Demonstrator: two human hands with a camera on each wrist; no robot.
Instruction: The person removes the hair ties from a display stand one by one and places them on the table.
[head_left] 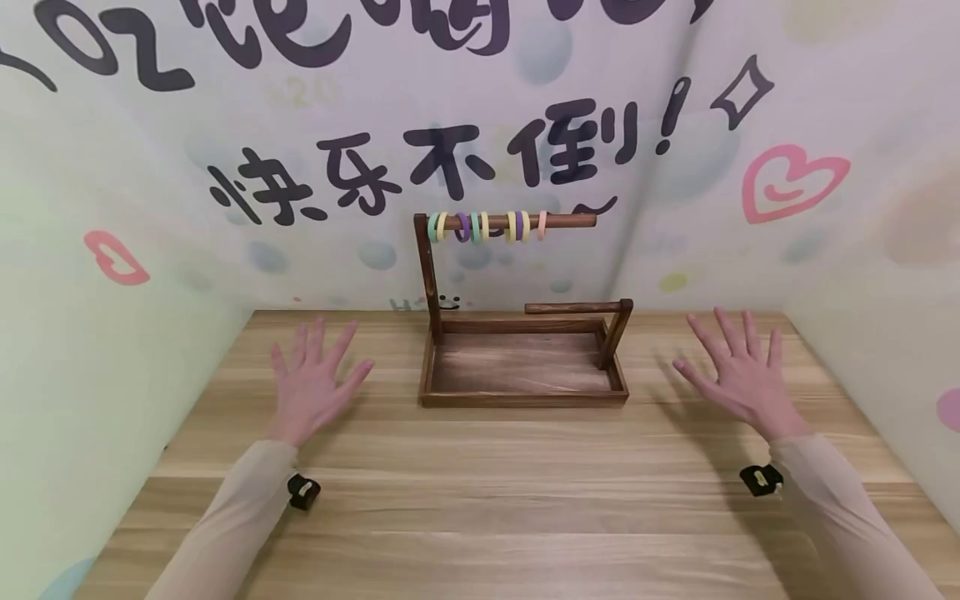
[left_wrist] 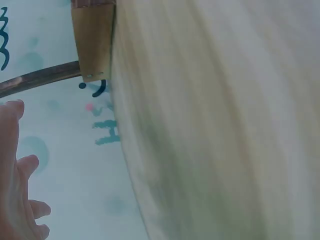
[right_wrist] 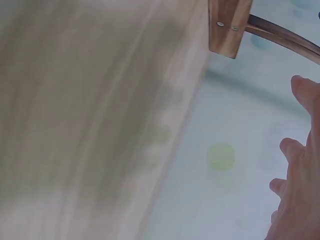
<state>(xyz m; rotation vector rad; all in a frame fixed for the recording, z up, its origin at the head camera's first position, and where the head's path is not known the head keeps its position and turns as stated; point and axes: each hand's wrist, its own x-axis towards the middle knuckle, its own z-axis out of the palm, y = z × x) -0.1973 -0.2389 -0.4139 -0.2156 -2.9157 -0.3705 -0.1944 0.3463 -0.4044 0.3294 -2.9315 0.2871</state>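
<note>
In the head view a dark wooden rack (head_left: 525, 400) stands toward the back of the table, with a shallow tray base and two posts. From the tall left post a long upper bar (head_left: 573, 221) reaches right, carrying several small rings (head_left: 476, 227) in green, yellow, purple and pink. A lower bar (head_left: 562, 308) points left from the short right post and bears no rings. My left hand (head_left: 311, 387) is spread left of the rack, touching no object. To the rack's right, my right hand (head_left: 742, 375) is likewise spread with nothing held.
The wood-grain table (head_left: 480, 492) meets a printed wall sheet (head_left: 337, 267) with large dark characters behind the rack. Side walls close in at left and right. A small black device (head_left: 303, 492) sits at the left wrist, and another black device (head_left: 761, 480) at the right.
</note>
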